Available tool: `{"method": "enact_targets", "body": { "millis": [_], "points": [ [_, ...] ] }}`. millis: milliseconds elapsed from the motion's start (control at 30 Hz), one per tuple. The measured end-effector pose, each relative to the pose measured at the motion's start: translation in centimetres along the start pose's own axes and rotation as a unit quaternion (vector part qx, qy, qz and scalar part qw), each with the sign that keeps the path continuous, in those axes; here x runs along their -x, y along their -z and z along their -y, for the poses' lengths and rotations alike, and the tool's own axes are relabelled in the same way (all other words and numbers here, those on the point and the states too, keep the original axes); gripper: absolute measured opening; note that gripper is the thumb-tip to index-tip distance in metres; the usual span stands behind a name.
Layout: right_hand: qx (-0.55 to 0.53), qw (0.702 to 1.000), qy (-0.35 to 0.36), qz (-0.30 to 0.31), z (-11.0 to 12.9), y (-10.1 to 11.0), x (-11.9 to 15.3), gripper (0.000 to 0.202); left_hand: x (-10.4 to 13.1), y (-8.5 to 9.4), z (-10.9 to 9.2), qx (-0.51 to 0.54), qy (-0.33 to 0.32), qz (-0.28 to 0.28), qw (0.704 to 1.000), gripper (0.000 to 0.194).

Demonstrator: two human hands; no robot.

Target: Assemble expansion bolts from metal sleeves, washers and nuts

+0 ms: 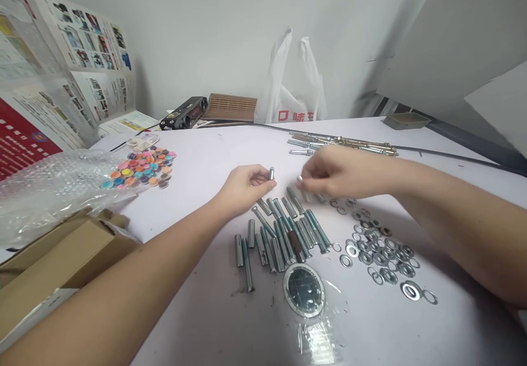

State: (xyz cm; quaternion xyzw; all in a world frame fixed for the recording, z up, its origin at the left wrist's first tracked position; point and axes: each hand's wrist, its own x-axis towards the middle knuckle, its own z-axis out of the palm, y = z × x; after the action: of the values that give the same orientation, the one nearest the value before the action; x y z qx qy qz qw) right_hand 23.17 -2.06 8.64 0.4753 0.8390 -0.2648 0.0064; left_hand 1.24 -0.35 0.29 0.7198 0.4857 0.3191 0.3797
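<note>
My left hand (249,187) is closed, with a short silver metal sleeve (272,173) upright between thumb and fingers. To its right, my right hand (335,174) hovers with thumb and fingers pinched together, slightly blurred; a small bright spot shows at the fingertips, but I cannot make out what it is. Under and in front of both hands lies a group of metal bolts and sleeves (284,234), one of them rusty brown (295,244). Several washers and nuts (379,253) are scattered below my right forearm.
Assembled anchor bolts (349,142) lie in a row behind my right hand. A round dark disc (303,290) is near the front. Colourful small discs (142,167), bubble wrap (57,185) and a cardboard box (66,256) are left. A white plastic bag (294,86) stands at the back.
</note>
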Motion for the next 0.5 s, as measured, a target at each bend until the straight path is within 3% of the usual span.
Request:
{"method": "enact_targets", "body": {
  "millis": [100,167,400,500],
  "points": [
    [-0.074,0.975,0.053,-0.202,0.2,-1.1,-1.4,0.028,-0.1,0.1,-0.1,-0.003,-0.001,0.001,1.0,0.017],
    [-0.106,0.956,0.092,-0.258,0.1,-2.0,-2.3,0.029,-0.1,0.1,0.0,0.0,-0.005,0.004,1.0,0.016],
    [-0.145,0.931,0.14,-0.303,-0.4,-3.2,-3.3,0.031,-0.3,0.0,0.7,0.012,-0.031,0.012,0.999,0.016],
    [-0.136,0.936,0.141,-0.293,-0.3,-3.2,-3.3,0.03,-0.4,0.0,0.9,0.017,-0.033,0.016,0.999,0.018]
  ]
}}
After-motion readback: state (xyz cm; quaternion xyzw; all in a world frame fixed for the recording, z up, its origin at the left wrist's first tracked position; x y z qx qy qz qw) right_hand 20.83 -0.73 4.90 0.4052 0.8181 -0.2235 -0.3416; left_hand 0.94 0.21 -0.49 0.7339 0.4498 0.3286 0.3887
